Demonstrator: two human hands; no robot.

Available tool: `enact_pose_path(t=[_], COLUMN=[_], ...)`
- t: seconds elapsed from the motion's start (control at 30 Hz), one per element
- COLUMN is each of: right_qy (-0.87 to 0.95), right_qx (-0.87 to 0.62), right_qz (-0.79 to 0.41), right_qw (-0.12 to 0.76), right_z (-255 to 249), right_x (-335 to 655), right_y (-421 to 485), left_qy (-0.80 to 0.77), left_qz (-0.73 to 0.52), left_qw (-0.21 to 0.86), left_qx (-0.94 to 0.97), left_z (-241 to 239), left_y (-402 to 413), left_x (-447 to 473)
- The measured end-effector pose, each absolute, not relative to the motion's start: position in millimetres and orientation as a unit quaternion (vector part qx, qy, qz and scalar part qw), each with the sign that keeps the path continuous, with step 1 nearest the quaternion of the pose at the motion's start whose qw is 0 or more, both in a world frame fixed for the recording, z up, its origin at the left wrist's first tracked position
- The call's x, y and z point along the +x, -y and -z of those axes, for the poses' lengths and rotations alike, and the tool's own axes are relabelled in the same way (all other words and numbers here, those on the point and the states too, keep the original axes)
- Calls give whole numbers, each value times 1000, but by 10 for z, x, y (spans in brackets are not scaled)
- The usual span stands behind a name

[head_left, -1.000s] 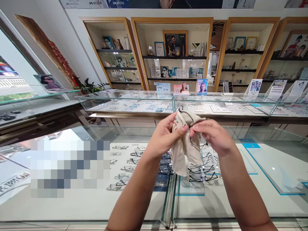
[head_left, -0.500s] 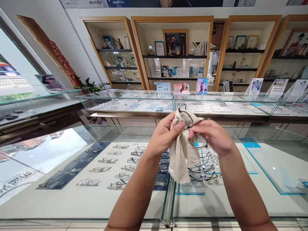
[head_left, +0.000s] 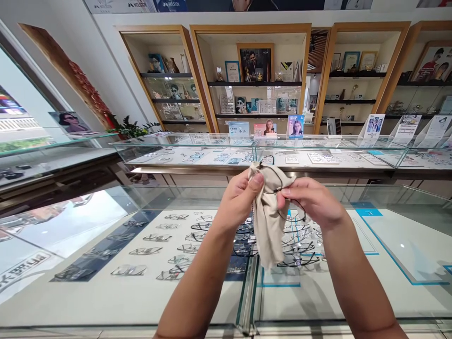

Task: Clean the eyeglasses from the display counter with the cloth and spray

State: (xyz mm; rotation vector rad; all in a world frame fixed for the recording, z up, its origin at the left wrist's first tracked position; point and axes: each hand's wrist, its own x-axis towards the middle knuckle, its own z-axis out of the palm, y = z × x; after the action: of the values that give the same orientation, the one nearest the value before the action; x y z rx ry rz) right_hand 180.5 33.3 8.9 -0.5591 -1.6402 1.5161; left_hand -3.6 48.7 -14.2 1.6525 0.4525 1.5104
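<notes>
Above the glass case, my left hand (head_left: 241,197) pinches a cream cloth (head_left: 269,226) with its thumb on top, against the upper part of a pair of dark-framed glasses (head_left: 299,212). My right hand (head_left: 316,200) grips the same glasses near the middle of the frame, thumb and forefinger pressed together. The cloth lies behind and around one lens and hangs down in folds. One lens rim shows below the right fingers, and a dark temple end sticks up over the cloth. Part of the frame is covered by cloth and fingers.
Right below my hands is a glass display case (head_left: 116,301) with rows of glasses (head_left: 145,251) inside. A second glass counter (head_left: 197,170) runs across behind, carrying upright cards (head_left: 295,126). Wooden shelves (head_left: 250,28) line the wall. A plant (head_left: 132,127) stands at the left.
My left hand has shifted slightly left and down along the cloth, and the cloth's hanging end has swung. The glasses stay between both hands, with the view moved a little.
</notes>
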Motion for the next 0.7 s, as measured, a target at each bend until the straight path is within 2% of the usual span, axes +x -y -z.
enact_pose_path(t=[0.1,0.23,0.37,0.6,0.7], right_qy=[634,631,653,638,625], right_qx=[-233,-224,-195,-242,-248], right_qz=[-607,-606,-613,-584,-590], right_qw=[419,430,400,440,447], right_z=[-98,-51,8,-71,-84], right_x=[1839,1757,1660,1814,1822], right_y=[-332,-324,-344,-358,-338], left_qy=[-167,-193,-240,-188,-178], left_qz=[-578,-669,-724,-601,-593], left_qw=[443,387,347,443,458], left_qx=[665,604,546,639,638], left_z=[146,169,188,174,159], left_y=[-471,-403,-383,-504,-476], left_x=[-4,167,224,6,43])
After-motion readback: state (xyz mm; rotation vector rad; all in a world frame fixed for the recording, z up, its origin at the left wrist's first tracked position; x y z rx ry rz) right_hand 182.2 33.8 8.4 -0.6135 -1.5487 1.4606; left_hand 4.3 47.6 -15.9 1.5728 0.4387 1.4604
